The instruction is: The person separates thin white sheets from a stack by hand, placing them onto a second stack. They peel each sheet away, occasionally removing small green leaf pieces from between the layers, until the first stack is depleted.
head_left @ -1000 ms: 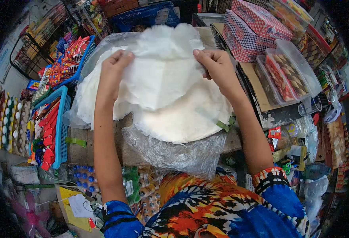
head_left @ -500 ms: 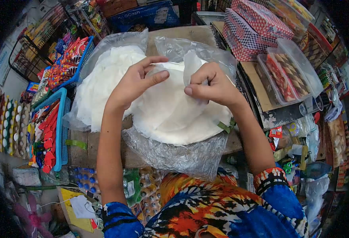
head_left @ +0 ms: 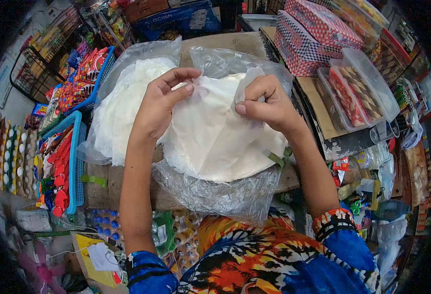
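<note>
single head view, looking forward and steeply down. wearer's shirt (head_left: pixel 235 255) nearest the lens, along the bottom edge. left hand (head_left: pixel 162 100), right hand (head_left: pixel 268 104) and white sheets (head_left: pixel 210 147) near, mid-frame. table (head_left: pixel 245 43) seen from above, its far end high in frame; blue box (head_left: pixel 176 20) beyond. wide, fisheye-like: egg trays (head_left: pixel 11 157) bend along left edge, corners rounded off black.
</note>
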Motion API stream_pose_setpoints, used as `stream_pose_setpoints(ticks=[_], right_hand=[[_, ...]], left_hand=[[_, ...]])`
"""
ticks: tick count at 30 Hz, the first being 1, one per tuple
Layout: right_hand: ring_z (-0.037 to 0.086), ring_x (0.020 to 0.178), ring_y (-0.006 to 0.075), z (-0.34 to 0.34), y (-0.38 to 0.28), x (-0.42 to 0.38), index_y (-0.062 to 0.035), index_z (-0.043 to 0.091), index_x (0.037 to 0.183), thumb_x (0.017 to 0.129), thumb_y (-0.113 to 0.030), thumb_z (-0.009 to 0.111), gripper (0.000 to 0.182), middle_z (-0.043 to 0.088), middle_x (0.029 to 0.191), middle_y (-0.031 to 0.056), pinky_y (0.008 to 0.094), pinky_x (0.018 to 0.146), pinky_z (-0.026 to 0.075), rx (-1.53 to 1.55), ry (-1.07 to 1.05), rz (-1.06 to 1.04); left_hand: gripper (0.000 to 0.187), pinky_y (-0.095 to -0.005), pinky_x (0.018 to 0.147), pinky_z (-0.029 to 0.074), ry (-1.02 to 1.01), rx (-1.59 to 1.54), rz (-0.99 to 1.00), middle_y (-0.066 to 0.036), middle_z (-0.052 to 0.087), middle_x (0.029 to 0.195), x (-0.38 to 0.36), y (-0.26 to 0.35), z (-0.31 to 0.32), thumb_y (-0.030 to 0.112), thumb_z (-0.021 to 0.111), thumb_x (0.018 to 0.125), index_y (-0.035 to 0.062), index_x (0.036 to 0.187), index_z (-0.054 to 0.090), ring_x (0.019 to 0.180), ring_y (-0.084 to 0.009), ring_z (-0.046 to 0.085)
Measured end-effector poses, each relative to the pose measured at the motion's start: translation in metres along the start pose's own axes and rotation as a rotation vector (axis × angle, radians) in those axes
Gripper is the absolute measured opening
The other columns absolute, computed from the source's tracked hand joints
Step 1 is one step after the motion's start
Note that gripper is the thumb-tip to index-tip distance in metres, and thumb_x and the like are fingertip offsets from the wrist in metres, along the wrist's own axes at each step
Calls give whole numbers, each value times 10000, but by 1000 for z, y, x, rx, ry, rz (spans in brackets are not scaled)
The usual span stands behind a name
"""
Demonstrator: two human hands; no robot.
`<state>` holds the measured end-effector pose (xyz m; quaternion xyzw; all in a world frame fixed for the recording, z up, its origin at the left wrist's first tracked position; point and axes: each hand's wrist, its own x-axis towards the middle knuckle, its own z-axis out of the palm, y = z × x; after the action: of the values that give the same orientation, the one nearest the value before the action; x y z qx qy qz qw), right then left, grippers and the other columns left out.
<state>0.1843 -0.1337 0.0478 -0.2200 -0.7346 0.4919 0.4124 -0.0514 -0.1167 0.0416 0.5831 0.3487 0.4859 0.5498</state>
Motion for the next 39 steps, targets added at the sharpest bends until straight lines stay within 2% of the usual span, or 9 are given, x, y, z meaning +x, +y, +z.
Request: stream_pose_setpoints(ticks=[4,10,15,18,20,26,29,34,39], right_hand=[[433,510,22,2,0,0,-20,544,562,810,-171,654,311,473,536,-52,220,464,326,-8,48,29],[424,521,17,0,2,1,-55,492,543,828,-197,658,359,441,537,-70,215,469,331,24,51,104],[429,522,25,3,8,6,-64,547,576,853,-249,677,358,456,550,-69,207,482,342,14,3,150],[453,546,33,10,15,8,-48,646,716,863,-339,695,329,500,589,-64,205,501,359,11,68,200],[489,597,41,11,20,11,-35,677,942,862,-408,696,382,558,677,-47,207,518,373,47,122,172],[525,636,69,10,15,12,-20,574,1193,870,-416,681,521,592,787,-8,217,537,417,130,202,229],[518,670,58,9,12,13,-30,566,1205,901,-372,637,463,565,853,-6,206,557,425,92,192,255],[520,657,63,9,18,13,-37,576,1198,873,-368,678,475,584,828,-5,219,557,426,77,130,267],[512,668,60,12,26,12,-29,607,1145,846,-391,702,479,582,770,-9,235,560,411,-117,37,182]], left_hand=[[304,-261,910,459,-3,-27,-36,-84,647,1070,-1,1,-2,-46,528,838,-49,1131,609,984,-136,601],[355,-251,877,478,-30,-219,-140,-92,645,1044,0,6,-2,-31,383,813,-62,1086,608,914,-143,616],[346,-255,862,489,-36,-218,-103,-82,633,1026,-1,8,-1,-9,407,800,-43,1079,608,911,-140,618],[345,-257,859,487,-45,-225,-92,-85,638,1014,-1,10,-2,-1,408,799,-47,1071,614,910,-149,614],[346,-256,855,488,-55,-222,-90,-85,637,1014,-2,11,-2,1,416,791,-47,1069,616,909,-149,613],[340,-250,834,477,-46,-236,-50,-67,627,973,-3,13,1,33,428,789,-47,1057,621,894,-135,596],[332,-239,814,464,-96,-214,-27,-49,612,947,-1,11,-1,62,434,802,-37,1049,631,867,-122,574],[309,-223,815,435,-63,-100,-39,-13,609,897,-4,12,4,249,495,929,6,998,673,853,-103,550],[240,-245,850,441,-130,139,-14,-15,628,934,-9,13,12,204,537,939,4,998,655,893,-103,573]])
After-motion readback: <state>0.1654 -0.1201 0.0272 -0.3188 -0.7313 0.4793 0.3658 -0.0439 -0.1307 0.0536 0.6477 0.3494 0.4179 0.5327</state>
